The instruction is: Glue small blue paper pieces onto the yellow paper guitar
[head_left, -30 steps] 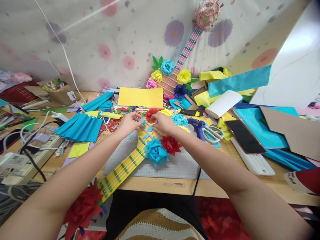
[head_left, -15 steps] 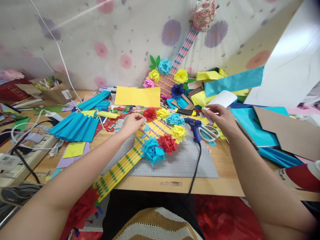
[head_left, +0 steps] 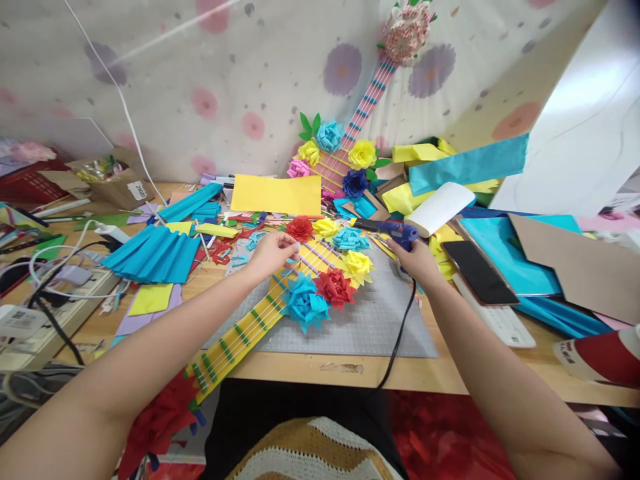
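Observation:
A yellow paper guitar (head_left: pixel 245 331) lies slanted over a grey cutting mat (head_left: pixel 360 340), its neck reaching past the table edge. Blue, red and yellow paper flowers ring its body, among them a blue flower (head_left: pixel 306 301) and a red flower (head_left: pixel 336 287). My left hand (head_left: pixel 274 255) is pinched closed above the body's left side, near a red flower (head_left: pixel 299 229); whatever lies between the fingertips is too small to name. My right hand (head_left: pixel 420 259) grips a blue hot glue gun (head_left: pixel 399 231), nozzle pointing left, its black cord (head_left: pixel 400 327) hanging over the table edge.
A pink paper guitar (head_left: pixel 333 167) leans against the back wall. Blue pleated paper (head_left: pixel 153 255) and a power strip (head_left: pixel 65 313) lie left. On the right are a phone (head_left: pixel 480 272), a white keyboard-like slab (head_left: pixel 505 325), cardboard (head_left: pixel 580 260) and a red-and-white cup (head_left: pixel 597 357).
My right hand has come down from beside the white roll and taken hold of the glue gun, lifting and turning it. My left hand has shifted slightly right, still pinched.

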A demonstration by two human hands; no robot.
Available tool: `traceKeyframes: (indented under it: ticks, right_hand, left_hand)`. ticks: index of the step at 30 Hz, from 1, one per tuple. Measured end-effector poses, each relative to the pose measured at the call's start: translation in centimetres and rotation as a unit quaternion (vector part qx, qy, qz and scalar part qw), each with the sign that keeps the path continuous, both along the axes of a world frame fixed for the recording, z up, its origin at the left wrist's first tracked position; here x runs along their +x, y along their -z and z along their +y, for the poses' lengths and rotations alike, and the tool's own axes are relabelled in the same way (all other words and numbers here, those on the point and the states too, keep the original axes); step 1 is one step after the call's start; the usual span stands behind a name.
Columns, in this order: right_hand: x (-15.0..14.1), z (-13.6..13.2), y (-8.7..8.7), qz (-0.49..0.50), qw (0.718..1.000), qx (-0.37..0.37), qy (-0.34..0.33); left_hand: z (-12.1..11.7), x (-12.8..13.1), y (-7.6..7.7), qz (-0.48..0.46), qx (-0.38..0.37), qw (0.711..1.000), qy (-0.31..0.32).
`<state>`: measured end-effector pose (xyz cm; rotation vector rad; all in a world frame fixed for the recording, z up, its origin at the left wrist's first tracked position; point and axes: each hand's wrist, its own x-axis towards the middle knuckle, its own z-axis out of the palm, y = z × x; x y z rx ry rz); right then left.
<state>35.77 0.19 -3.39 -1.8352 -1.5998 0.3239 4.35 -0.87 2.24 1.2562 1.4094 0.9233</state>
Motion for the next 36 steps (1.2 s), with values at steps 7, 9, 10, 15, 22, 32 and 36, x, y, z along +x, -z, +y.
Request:
traceKeyframes:
  ticks: [7, 9, 10, 15, 22, 32, 36]
  right_hand:
    - [-4.5, -2.0, -6.4, 0.168, 0.967, -0.064, -0.183]
    - [-6.1, -2.3, -7.1, 0.122, 0.963, -0.075, -0.229]
    - [-6.8, -2.3, -7.3, 0.103, 0.962, -0.069, -0.244]
    - [-8.5, -1.8, -6.5, 0.051, 0.957, -0.082, -0.272]
    - [-8.9, -1.3, -6.1, 0.029, 0.960, -0.091, -0.262]
    - [-9.2, -1.1, -6.1, 0.020, 0.962, -0.092, -0.255]
    - [-9.2, -1.0, -6.2, 0.024, 0.960, -0.077, -0.267]
  left_hand:
    - [0.3, 0.3, 1.0, -0.012, 0.009, 1.000, 0.012]
    - [0.3, 0.3, 1.2, -0.010, 0.016, 1.000, 0.016]
    - [0.3, 0.3, 1.3, -0.009, 0.021, 1.000, 0.016]
    - [0.4, 0.0, 1.4, -0.010, 0.038, 0.999, 0.010]
    - [0.6, -0.4, 1.3, 0.005, 0.034, 0.999, -0.012]
    - [0.5, -0.5, 0.8, 0.011, 0.033, 0.999, -0.016]
    - [0.5, -0.5, 1.0, 0.012, 0.036, 0.999, -0.013]
